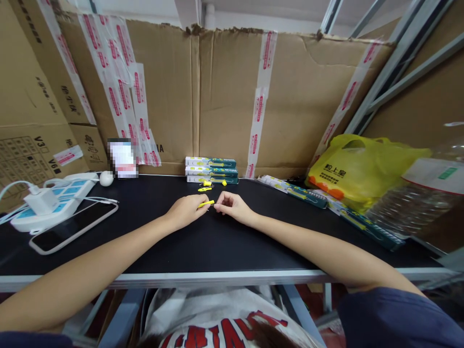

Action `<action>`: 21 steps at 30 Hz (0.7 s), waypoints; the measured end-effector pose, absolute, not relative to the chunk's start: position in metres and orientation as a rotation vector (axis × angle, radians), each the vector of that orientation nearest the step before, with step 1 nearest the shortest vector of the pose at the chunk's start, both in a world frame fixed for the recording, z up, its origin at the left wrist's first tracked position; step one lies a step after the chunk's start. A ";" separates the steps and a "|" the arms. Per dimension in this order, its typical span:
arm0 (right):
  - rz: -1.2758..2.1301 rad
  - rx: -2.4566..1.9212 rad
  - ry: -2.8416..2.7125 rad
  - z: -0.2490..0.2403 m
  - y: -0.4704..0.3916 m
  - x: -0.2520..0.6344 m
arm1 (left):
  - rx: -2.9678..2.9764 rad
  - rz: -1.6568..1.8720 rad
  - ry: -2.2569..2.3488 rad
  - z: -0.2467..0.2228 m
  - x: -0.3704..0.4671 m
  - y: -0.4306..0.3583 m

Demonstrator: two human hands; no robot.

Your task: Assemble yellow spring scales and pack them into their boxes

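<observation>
My left hand (190, 211) is closed around a slim yellow pen-shaped piece (205, 204), which points right over the black tabletop. Its dark tip reaches the fingers of my right hand (234, 208). Those fingers are pinched together, and what they hold is too small to make out. Just beyond my hands lie small yellow parts: a short thick one (207, 183), a thin one (205, 189) with a dark wire-like bit, and a little cap-like one (224, 182). Behind them is a stack of slim printed boxes (212, 170).
More slim boxes (293, 191) lie at the right, near a yellow plastic bag (362, 164) and a large clear bottle (416, 198). On the left are a power strip (68, 195), a phone (74, 227) and a white ball (106, 179). Cardboard (228, 106) walls the back.
</observation>
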State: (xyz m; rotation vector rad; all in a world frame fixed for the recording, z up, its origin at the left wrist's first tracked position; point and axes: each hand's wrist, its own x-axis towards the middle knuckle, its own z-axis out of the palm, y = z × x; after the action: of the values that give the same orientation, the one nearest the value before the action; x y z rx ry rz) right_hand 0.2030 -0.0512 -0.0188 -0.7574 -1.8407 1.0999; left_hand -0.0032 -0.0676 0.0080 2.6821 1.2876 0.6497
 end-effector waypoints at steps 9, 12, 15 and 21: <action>0.641 -0.857 -2.069 -0.020 -0.053 0.209 | 2.591 0.664 1.249 0.006 -0.003 -0.067; 0.574 -0.864 -2.046 -0.020 -0.051 0.211 | 2.535 0.689 1.210 0.006 -0.004 -0.067; 0.522 -0.852 -2.085 -0.020 -0.051 0.212 | 2.523 0.650 1.203 0.006 -0.004 -0.068; 0.421 -0.817 -2.126 -0.021 -0.055 0.211 | 2.583 0.565 1.298 0.009 -0.002 -0.072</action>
State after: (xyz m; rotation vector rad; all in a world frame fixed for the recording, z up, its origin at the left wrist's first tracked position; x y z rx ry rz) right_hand 0.2106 -0.0546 -0.0206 -0.8173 -2.1258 0.4211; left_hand -0.0021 -0.0716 0.0086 2.5826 1.2977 0.5648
